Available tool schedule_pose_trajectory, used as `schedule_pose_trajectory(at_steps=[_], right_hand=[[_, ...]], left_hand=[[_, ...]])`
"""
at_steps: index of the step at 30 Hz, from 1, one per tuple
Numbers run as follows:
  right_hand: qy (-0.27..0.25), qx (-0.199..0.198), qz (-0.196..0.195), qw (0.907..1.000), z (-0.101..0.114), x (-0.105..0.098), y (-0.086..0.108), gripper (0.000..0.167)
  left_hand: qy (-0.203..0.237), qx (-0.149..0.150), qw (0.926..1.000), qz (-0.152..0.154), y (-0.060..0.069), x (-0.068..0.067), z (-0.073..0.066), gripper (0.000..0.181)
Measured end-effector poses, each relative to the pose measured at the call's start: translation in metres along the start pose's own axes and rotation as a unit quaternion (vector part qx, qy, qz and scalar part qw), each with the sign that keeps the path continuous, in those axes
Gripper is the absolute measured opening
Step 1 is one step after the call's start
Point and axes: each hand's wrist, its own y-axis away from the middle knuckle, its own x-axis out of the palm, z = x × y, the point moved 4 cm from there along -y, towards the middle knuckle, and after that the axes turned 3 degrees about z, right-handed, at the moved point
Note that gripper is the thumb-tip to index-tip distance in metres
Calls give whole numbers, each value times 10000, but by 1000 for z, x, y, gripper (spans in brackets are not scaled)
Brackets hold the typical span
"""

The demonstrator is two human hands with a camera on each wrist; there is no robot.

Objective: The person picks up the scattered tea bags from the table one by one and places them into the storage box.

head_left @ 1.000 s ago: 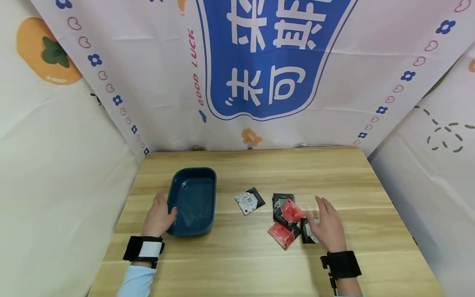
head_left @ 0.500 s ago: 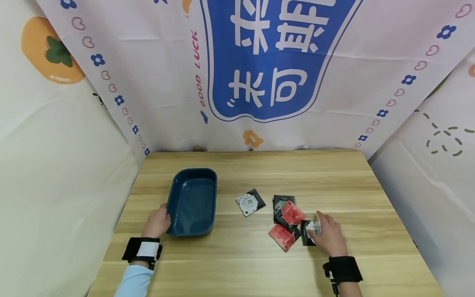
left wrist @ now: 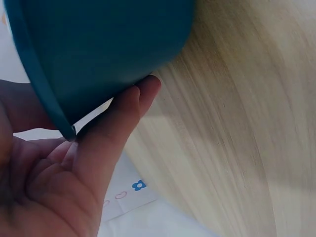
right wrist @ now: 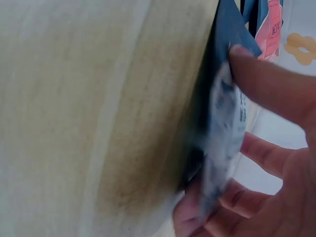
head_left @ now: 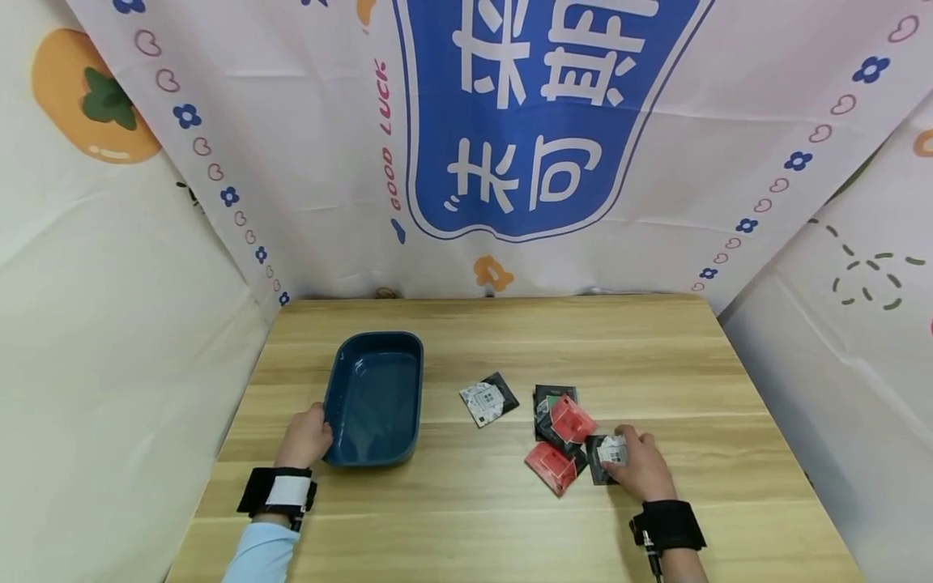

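My left hand [head_left: 304,437] grips the left wall of a deep blue rectangular dish [head_left: 415,405]. In the left wrist view, the thumb is over the dish's rim [left wrist: 42,94] on one side and fingers lie against its outer wall. On the right, my right hand [head_left: 641,468] holds a small black-and-white sachet [head_left: 601,461] by its edges. The right wrist view has this sachet [right wrist: 224,128] between the thumb and the curled fingers, partly blurred. Beside it lies a pile with a red sachet [head_left: 572,419], another red sachet [head_left: 551,467] and black ones [head_left: 554,393] underneath.
A separate black-and-white sachet [head_left: 487,401] lies between the dish and the pile. Everything rests on a wood-grain table [head_left: 466,518]. A printed cloth [head_left: 328,202] hangs behind the table's back edge, with pale cloth walls at both sides.
My left hand has gone from open beside the dish to gripping its wall. My right hand has lowered onto the rightmost sachet and its fingers have curled around the edges.
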Motion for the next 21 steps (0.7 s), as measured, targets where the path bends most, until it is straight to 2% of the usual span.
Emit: schedule_pose_trajectory(at_steps=[4, 9, 15, 21], right_hand=[[-78, -12, 8, 10000, 0, -1, 0, 54], [-128, -233, -194, 9995, 0, -5, 1, 47], [-306, -468, -409, 9976, -5, -16, 4, 58], [-469, -416, -262, 9977, -11, -27, 8, 57]], left_hand=[[83, -26, 10000, 19, 1, -2, -1, 26], [102, -13, 9999, -12, 2, -2, -1, 22], [123, -34, 9999, -35, 1, -1, 1, 18], [157, -118, 9998, 16, 2, 0, 2, 17]])
